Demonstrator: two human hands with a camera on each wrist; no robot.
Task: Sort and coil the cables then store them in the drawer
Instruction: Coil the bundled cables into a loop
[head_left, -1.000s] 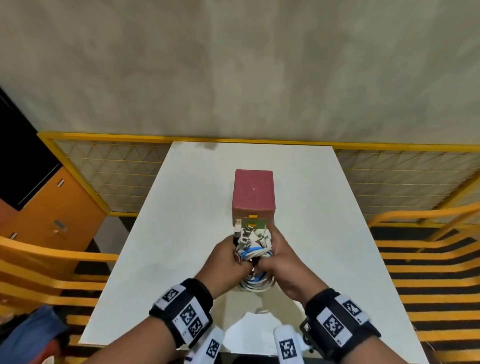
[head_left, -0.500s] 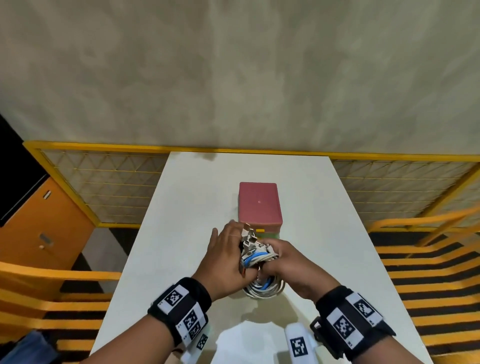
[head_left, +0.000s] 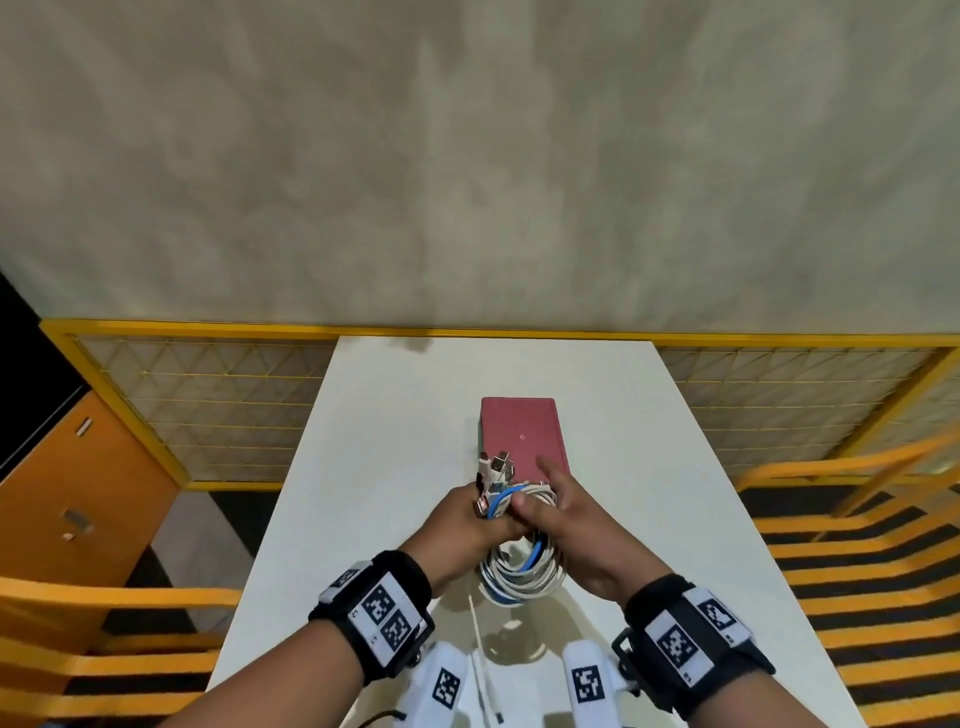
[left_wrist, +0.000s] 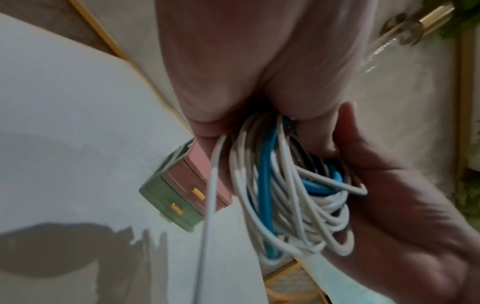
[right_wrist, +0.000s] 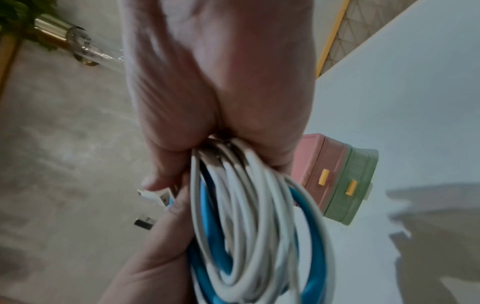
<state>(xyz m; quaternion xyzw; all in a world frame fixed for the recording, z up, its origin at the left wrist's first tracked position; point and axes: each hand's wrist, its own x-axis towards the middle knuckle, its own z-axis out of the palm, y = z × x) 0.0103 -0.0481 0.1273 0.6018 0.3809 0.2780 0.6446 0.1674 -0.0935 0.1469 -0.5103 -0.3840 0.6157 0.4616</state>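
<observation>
Above the near half of a white bench (head_left: 363, 467), two hands meet around a coiled bundle of cables (head_left: 522, 574). From the head camera, the left hand (head_left: 462, 525) is curled round the top of the bundle from the left, and the right hand (head_left: 576, 525) grips it from the right, thumb folded over the strands and forefinger stretched forward. The bundle is mostly white cable with a blue cable (head_left: 498, 499) looped through it. Several connector plugs (head_left: 496, 467) stick up in a cluster above the left hand's fingers. The loops hang below both hands, over the bench; whether they touch it cannot be told. One loose white strand (head_left: 475, 631) trails from the coil toward the near edge. Just beyond the hands stands a small drawer box (head_left: 522, 434) with a dark pink top. The left wrist camera shows the box (left_wrist: 182, 195) as a pink upper drawer over a green lower one, each with a small yellow handle and both pushed in, with the coil (left_wrist: 288, 195) in front and the other hand cupping it from the right. The right wrist camera shows the same box (right_wrist: 340, 183) behind the coil (right_wrist: 246, 226), and two plugs (right_wrist: 153, 197) poking out beside the thumb. Both wrists wear black bands with printed square markers. A yellow mesh railing (head_left: 208, 395) runs behind the bench, before a grey wall.
</observation>
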